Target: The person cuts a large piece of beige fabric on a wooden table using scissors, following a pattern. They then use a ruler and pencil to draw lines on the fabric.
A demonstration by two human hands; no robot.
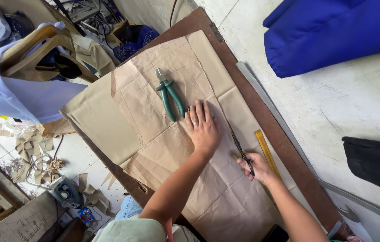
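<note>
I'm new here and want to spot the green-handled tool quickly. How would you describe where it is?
Find the brown board covered by creased brown paper. Just beyond the left hand, which lies flat on that paper, lie the pliers, jaws pointing away from the person. Their green handles set them apart from the dark scissors in the right hand and the yellow ruler.

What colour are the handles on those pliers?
Green, on the pliers lying on the brown paper; head view.

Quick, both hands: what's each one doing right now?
Left hand: open, pressed flat on the brown paper pattern.
Right hand: closed around the scissors.
</note>
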